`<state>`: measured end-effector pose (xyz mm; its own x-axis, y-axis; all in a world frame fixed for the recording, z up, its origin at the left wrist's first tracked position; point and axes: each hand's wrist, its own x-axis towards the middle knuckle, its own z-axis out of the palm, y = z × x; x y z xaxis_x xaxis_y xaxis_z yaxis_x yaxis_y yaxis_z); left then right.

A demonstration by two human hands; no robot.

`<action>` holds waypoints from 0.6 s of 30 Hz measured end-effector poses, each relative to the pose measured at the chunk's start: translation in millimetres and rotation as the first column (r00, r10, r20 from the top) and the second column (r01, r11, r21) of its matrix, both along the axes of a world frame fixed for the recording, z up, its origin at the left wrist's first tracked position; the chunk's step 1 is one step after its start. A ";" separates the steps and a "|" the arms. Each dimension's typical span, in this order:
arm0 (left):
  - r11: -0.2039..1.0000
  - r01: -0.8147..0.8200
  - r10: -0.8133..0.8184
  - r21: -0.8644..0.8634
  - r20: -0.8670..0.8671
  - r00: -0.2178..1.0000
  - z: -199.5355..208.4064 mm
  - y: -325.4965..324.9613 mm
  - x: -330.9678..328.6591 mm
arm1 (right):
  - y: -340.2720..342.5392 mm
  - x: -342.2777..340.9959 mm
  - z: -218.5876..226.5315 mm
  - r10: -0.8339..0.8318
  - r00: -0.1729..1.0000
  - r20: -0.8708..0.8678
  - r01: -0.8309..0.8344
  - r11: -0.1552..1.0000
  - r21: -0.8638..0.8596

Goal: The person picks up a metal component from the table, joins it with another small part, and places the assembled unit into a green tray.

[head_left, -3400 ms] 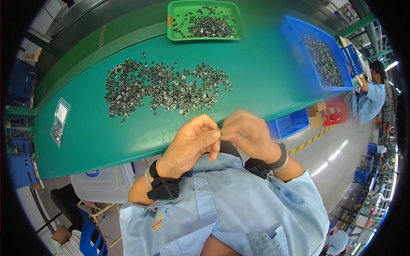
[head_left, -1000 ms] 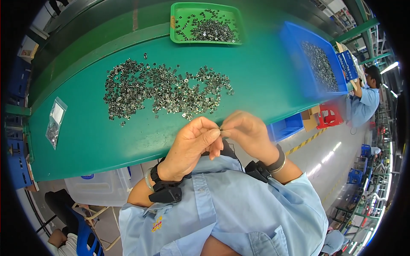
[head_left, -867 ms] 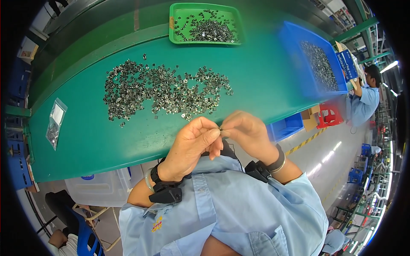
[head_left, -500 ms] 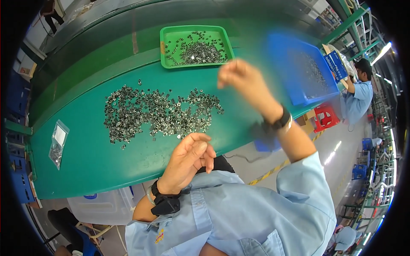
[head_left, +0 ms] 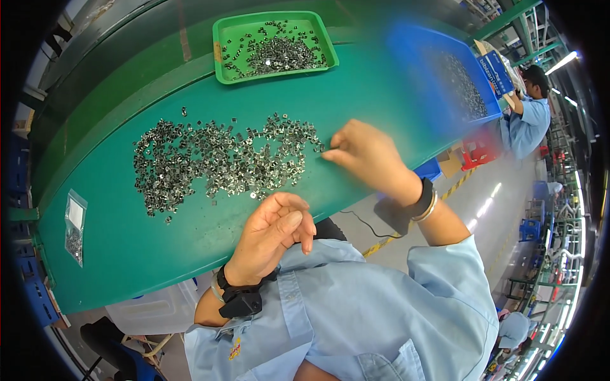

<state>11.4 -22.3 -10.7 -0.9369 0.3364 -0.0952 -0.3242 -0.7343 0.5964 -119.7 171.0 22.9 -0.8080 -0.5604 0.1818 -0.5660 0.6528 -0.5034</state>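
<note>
A spread pile of small shiny metal parts (head_left: 222, 159) lies on the green tabletop (head_left: 127, 254). My right hand (head_left: 368, 155), a little blurred, is at the pile's right edge. Its thumb and forefinger come together beside the outermost parts; whatever is between them is too small to make out. Below the pile's near edge, my left hand (head_left: 270, 232) hovers with thumb and fingers curled inward, and anything inside is hidden. Beyond the pile stands a green tray (head_left: 222, 76) with more such parts. A blue bin (head_left: 413, 82), blurred on its left side, also contains small parts at the right.
A clear plastic bag (head_left: 75, 222) with small parts lies at the table's left. Under the table is a translucent box (head_left: 149, 311). A co-worker (head_left: 530, 117) in light blue stands at the far right, near a blue-printed carton (head_left: 495, 73) and a red stool (head_left: 480, 149).
My right hand has come down from beside the green tray to the pile's right edge. My left hand keeps its curled shape. The whole view has shifted slightly.
</note>
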 end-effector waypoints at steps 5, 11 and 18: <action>0.999 -0.046 0.046 -0.008 -0.004 0.999 -0.5 3.1 2.7 | -7.4 1.4 -15.1 -0.009 0.987 -0.160 0.009 1.000 0.002; 0.997 -0.073 0.073 -0.035 0.013 0.997 2.7 4.6 3.7 | -3.9 1.7 -17.2 0.003 0.983 -0.181 -0.010 0.999 -0.039; 0.992 -0.100 0.102 -0.074 0.023 0.995 4.7 6.4 3.5 | -11.2 0.5 -15.9 -0.028 0.981 -0.192 0.019 0.999 -0.048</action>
<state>14.8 -15.9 -5.9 -0.9626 0.2314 -0.1413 -0.2670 -0.7190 0.6416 -119.2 159.8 7.0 -0.7682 -0.5289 0.3607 -0.6401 0.6459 -0.4161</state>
